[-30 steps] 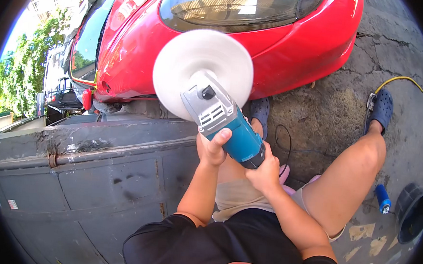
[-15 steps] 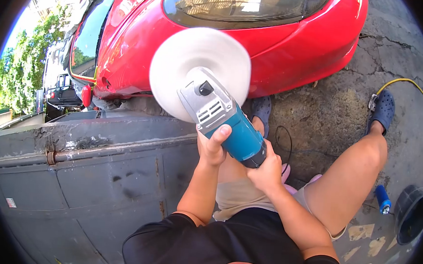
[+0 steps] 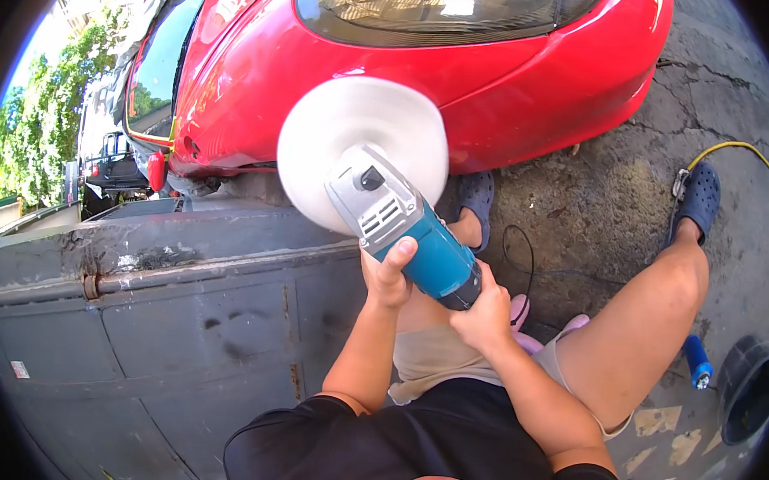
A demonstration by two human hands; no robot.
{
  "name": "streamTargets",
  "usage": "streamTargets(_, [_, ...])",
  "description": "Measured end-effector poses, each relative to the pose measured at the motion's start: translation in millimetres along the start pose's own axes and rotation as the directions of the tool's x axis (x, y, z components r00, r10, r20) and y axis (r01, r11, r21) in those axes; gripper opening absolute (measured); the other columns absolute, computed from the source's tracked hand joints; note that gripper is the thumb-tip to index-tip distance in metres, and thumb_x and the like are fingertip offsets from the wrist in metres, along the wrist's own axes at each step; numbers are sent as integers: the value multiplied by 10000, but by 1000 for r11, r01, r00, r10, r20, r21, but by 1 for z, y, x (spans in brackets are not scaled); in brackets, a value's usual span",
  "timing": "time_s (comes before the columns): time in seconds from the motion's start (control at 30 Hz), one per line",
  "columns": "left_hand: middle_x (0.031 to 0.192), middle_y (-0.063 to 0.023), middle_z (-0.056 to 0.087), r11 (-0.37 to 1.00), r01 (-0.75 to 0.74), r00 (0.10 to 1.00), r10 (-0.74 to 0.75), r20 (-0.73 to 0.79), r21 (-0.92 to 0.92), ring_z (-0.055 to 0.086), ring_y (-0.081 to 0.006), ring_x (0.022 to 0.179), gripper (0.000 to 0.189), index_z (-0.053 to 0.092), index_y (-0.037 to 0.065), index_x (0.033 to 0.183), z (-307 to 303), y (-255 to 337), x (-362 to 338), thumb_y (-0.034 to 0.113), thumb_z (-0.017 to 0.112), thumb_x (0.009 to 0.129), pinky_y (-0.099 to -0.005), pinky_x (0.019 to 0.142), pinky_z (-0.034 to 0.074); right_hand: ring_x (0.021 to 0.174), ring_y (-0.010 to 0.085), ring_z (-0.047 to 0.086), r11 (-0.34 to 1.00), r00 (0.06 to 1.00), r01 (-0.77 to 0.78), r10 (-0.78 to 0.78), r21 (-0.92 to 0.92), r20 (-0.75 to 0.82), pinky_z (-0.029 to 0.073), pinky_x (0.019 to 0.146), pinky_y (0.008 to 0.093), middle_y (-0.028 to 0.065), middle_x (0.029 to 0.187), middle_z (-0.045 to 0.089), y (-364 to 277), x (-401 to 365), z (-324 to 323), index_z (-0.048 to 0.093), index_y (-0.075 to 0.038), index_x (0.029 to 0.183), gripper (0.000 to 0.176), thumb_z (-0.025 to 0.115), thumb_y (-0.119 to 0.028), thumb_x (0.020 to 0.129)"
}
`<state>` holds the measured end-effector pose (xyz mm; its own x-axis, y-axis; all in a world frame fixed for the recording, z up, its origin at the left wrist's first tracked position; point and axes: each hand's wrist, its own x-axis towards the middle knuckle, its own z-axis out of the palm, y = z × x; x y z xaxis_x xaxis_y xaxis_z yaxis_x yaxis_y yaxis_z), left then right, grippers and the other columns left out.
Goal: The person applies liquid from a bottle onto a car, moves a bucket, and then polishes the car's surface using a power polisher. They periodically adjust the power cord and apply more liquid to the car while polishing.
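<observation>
A teal and silver power polisher [image 3: 437, 252] is held in both hands in front of me. My left hand [image 3: 387, 274] is closed around its side near the silver head, thumb raised along the body. At the black rear end, my right hand [image 3: 484, 315] wraps the handle. The polisher's round white pad [image 3: 320, 139] looks smeared, as if spinning, and overlaps the red car's [image 3: 516, 98] body below the dark window [image 3: 433, 14] in this view.
A grey metal gate [image 3: 195, 316] runs along the left. On the ground at right are a blue bottle or can [image 3: 697, 360] and a black bucket [image 3: 750, 385]. A yellow cord [image 3: 742, 146] and a thin dark cable [image 3: 533, 265] lie near my feet in blue clogs [image 3: 700, 202].
The polisher and both hands have shifted slightly down, toward me. The white pad now sits lower and looks a little smaller against the car.
</observation>
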<state>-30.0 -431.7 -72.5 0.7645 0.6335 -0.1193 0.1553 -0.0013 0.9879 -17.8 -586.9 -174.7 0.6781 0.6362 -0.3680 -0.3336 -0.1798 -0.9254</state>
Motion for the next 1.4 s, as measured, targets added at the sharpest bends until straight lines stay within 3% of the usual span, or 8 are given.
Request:
streamTargets(0.53, [1257, -210, 696, 1000, 17, 996, -18, 88, 12, 758, -348, 1091, 821, 584, -32, 1415, 22, 15, 13, 435, 867, 802, -491, 935, 666, 1024, 481, 765, 998, 996, 25, -20, 60, -84, 607, 911, 528, 263, 1044, 792, -4, 4, -5, 580, -94, 1442, 761, 832, -114, 725])
streamTargets(0.63, [1049, -143, 745, 999, 5, 999, -6, 47, 33, 736, -232, 933, 702, 666, -59, 1252, 41, 25, 12, 458, 845, 812, -380, 846, 624, 1025, 480, 766, 995, 993, 26, -15, 99, -116, 608, 912, 526, 260, 1052, 793, -7, 4, -4, 580, -92, 1445, 763, 834, -115, 726])
streamTargets(0.73, [1245, -210, 702, 999, 22, 994, -26, 103, 45, 757, -343, 1091, 830, 582, -53, 1412, 35, 24, 11, 441, 858, 805, -479, 928, 662, 1037, 477, 767, 987, 990, 84, -68, 134, -121, 608, 917, 527, 264, 1063, 792, -2, 4, -4, 579, -86, 1445, 763, 835, -116, 727])
streamTargets(0.87, [1226, -200, 718, 994, 6, 998, 1, -59, 108, 762, -319, 1080, 777, 604, -71, 1378, 3, 4, -9, 422, 844, 827, -449, 912, 657, 1065, 472, 769, 999, 998, 31, -31, 7, 49, 607, 927, 529, 276, 1089, 791, 2, 4, -7, 595, -72, 1439, 759, 857, -143, 730])
streamTargets(0.97, [1111, -94, 733, 984, -20, 974, 59, -220, 177, 697, -173, 990, 621, 679, -35, 1242, -4, 9, -36, 429, 844, 863, -336, 901, 573, 1069, 474, 768, 998, 983, 33, -42, 51, 179, 607, 937, 532, 273, 1093, 793, 5, -12, 3, 602, -58, 1439, 765, 878, -171, 734])
streamTargets(1.0, [1126, -94, 724, 980, -21, 967, 70, -244, 196, 690, -173, 1000, 628, 667, -34, 1255, -5, 13, -46, 428, 847, 868, -336, 907, 569, 1096, 377, 803, 997, 971, 56, -66, 50, 231, 618, 942, 437, 247, 1137, 810, 6, -17, 6, 625, 28, 1401, 750, 933, -178, 749])
streamTargets(1.3, [1238, -92, 669, 968, -60, 932, 142, -333, 245, 637, -167, 1121, 749, 573, -30, 1382, 11, 31, -82, 454, 880, 899, -328, 994, 521, 1127, 461, 756, 991, 917, 50, -95, 126, 387, 594, 989, 497, 290, 1139, 779, 5, -30, -7, 632, -9, 1416, 752, 868, -154, 717])
streamTargets(1.4, [1282, -95, 659, 974, -3, 944, 78, -321, 226, 635, -179, 1162, 805, 548, -28, 1426, 5, 36, -93, 463, 899, 894, -343, 1025, 517, 1115, 458, 756, 992, 893, 74, -111, 103, 436, 589, 992, 489, 284, 1138, 780, -6, -31, -18, 636, 4, 1415, 770, 869, -159, 699])
